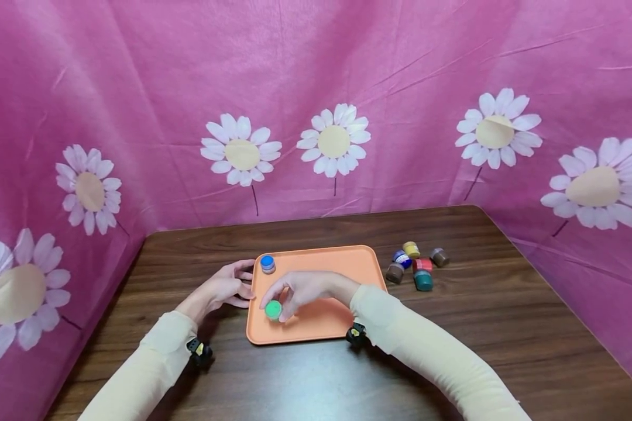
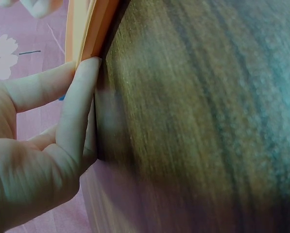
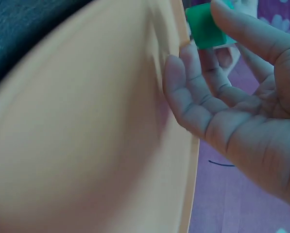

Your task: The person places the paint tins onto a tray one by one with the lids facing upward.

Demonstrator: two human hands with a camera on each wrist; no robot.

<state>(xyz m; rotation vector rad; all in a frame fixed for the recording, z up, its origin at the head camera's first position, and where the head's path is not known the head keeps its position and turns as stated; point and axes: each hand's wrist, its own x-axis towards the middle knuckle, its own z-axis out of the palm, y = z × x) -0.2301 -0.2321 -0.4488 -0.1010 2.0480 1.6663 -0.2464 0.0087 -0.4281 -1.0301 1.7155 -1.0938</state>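
Observation:
My right hand [image 1: 304,290] pinches a small paint jar with a green lid [image 1: 273,310] over the near left part of an orange tray [image 1: 337,330]. In the right wrist view the green jar [image 3: 206,26] shows between thumb and fingertips. At the tray's left side, my left hand [image 1: 226,286] holds the rim. The left wrist view shows the left hand's fingertips [image 2: 89,65] pinching the tray's edge [image 2: 93,34]. A blue-lidded paint jar [image 1: 267,264] stands in the tray's far left corner, close to the left fingers.
Right of the tray, several paint jars lie in a group: yellow [image 1: 411,249], dark blue [image 1: 402,258], red [image 1: 422,265], dark green [image 1: 423,280] and brown [image 1: 395,272]. Another brownish jar [image 1: 439,256] is slightly apart. A pink flowered cloth [image 1: 289,70] surrounds the wooden table [image 1: 316,380].

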